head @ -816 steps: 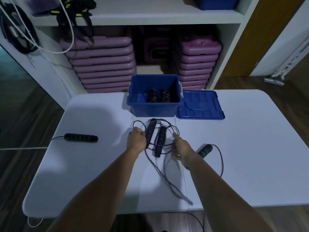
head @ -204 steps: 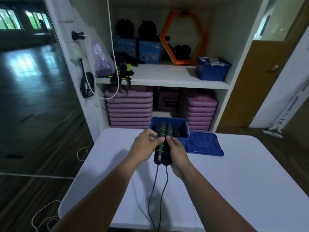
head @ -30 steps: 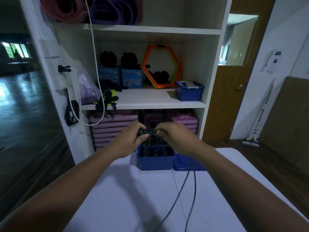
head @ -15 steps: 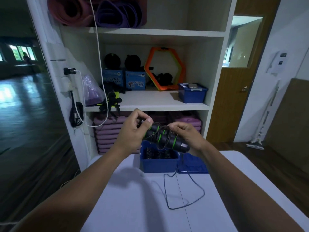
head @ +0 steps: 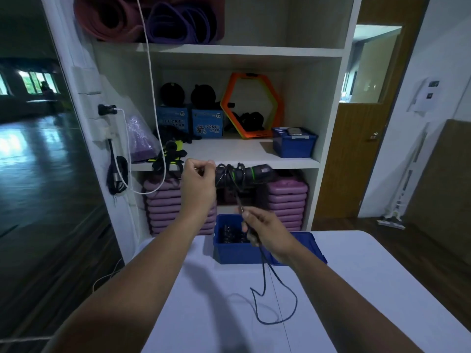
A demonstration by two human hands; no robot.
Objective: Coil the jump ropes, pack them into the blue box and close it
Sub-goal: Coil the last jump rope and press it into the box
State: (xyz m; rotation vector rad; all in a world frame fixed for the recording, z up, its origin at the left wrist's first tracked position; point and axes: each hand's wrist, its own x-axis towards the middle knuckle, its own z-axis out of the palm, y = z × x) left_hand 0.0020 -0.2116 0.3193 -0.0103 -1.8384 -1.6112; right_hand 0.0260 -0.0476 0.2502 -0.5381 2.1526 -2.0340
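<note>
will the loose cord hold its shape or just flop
Probably floppy: the cord hangs limp from the right hand and pools in a slack loop on the table. Likely light, as a pinch carries it. The turns round the handles may slip off if the left hand lets go.

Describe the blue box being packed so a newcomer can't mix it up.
Start at the white table before the shelf unit. At its far edge, behind the right hand, sits an open blue box holding coiled black ropes, its lid flat beside it. The other blue box is lidded and up on a shelf.
</note>
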